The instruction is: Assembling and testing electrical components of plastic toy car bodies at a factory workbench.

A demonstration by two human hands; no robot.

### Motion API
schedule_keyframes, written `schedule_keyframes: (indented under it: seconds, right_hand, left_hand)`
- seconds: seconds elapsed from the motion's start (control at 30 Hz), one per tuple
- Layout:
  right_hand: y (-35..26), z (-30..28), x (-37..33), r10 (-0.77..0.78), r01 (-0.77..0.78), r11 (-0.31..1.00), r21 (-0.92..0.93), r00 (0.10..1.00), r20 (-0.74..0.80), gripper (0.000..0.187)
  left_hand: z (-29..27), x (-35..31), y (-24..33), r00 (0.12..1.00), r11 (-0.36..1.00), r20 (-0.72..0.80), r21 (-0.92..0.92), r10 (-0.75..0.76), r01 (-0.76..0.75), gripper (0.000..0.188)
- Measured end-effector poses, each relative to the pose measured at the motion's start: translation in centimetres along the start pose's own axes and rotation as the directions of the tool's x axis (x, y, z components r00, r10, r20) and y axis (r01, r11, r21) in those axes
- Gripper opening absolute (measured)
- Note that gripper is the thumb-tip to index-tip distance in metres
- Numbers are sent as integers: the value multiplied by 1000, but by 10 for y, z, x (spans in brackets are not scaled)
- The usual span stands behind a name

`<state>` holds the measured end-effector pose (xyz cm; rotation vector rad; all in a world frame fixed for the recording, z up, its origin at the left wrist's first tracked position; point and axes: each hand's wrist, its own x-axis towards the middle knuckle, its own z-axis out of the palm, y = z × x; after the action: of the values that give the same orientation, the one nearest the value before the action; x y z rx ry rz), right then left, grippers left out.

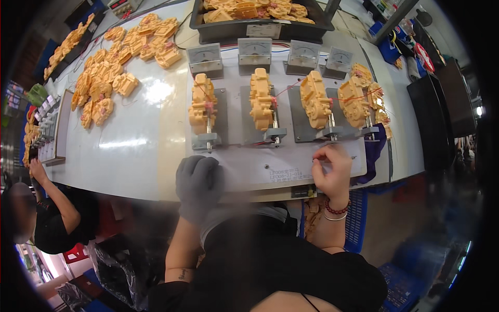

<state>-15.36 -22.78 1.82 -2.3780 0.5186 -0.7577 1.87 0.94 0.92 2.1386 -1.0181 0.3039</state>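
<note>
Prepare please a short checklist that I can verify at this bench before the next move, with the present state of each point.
1. One orange part at each of the four grey fixtures: ok.
2. One meter behind each part: ok.
3. Meter readings: cannot tell, too small.
4. Both hands gloved: not ok; left hand gloved, right hand bare.
5. Right hand clear of third clamp from left: cannot tell, very near.
6. Left hand empty: cannot tell, fingers curled.

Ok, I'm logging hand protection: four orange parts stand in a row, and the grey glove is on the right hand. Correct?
Not quite: the head view shows the grey glove on the left hand. Four orange parts stand in a row.
</note>
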Motion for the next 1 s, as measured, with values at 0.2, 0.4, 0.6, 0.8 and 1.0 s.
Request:
schedule_keyframes:
  seconds: [0.2,0.4,0.6,0.8,1.0]
  right_hand:
    - [-1,0,-1,21,-21,1000,21,1000,-12,7]
    - [1,0,1,26,-26,1000,6,999,23,8]
    - [0,2,0,44,-44,999,31,999,11,8]
    - [-1,2,-1,23,-23,1000,15,1000,4,9]
    - [-1,5,-2,36,-36,999,15,999,-11,8]
  left_hand:
    - [1,-1,3,998,999,-48,-5,-37,37,14]
    - [2,-1,4,999,999,-39,6,-33,33,14]
    - [1,1,3,999,1000,-46,25,-13,14,13]
    - [0,-3,4,1000,999,-18,32,-12,12,12]
    - [-2,0,2,1000,999,20,50,3,-4,12]
